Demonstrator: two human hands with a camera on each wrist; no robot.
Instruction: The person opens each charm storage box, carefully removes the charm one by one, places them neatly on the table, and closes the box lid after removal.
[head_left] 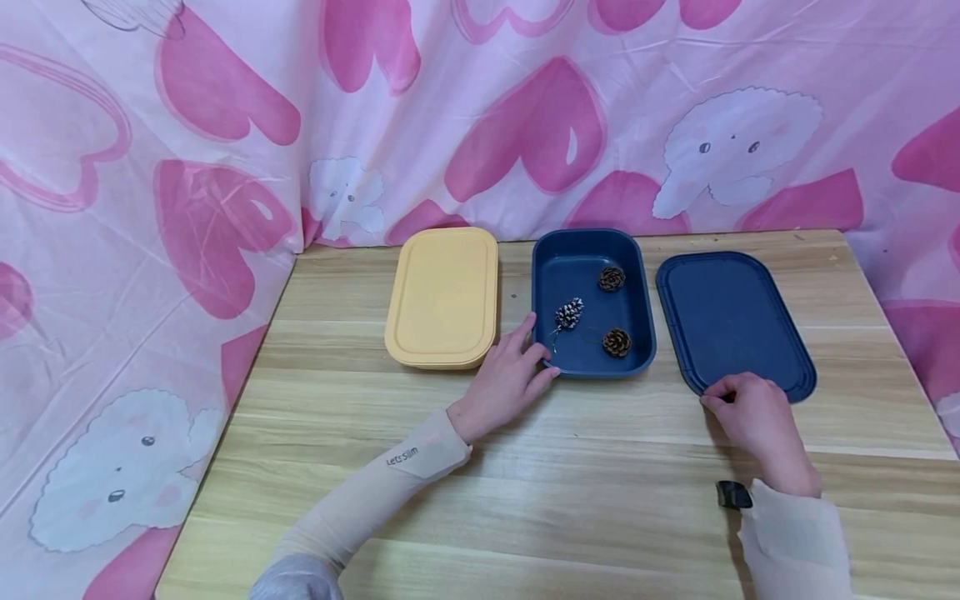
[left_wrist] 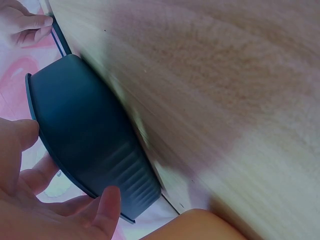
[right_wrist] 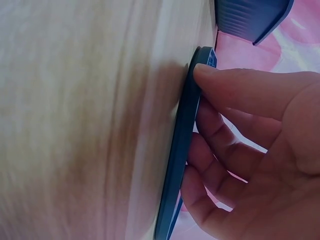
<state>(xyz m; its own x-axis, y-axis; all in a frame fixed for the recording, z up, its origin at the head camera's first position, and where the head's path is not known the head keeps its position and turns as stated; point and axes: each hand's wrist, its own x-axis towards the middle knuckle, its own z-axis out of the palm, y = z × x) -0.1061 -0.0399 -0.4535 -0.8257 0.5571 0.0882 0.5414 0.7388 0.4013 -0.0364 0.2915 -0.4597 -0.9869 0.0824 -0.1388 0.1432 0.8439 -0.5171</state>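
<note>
A dark blue rectangular box stands without its lid on the wooden table, with three pinecones inside. One pinecone has pale-tipped scales and a thin wire; the brown ones are rounder, one pinecone at the back and another pinecone near the front. My left hand touches the box's near left corner, its fingers spread along the rim and outer wall. To the right lies the blue lid. My right hand holds the lid's near edge, thumb against its side and bent fingers over the top.
A yellow box with its lid on stands left of the blue one. Behind the table hangs a pink curtain with hearts. A small black object shows beside my right wrist.
</note>
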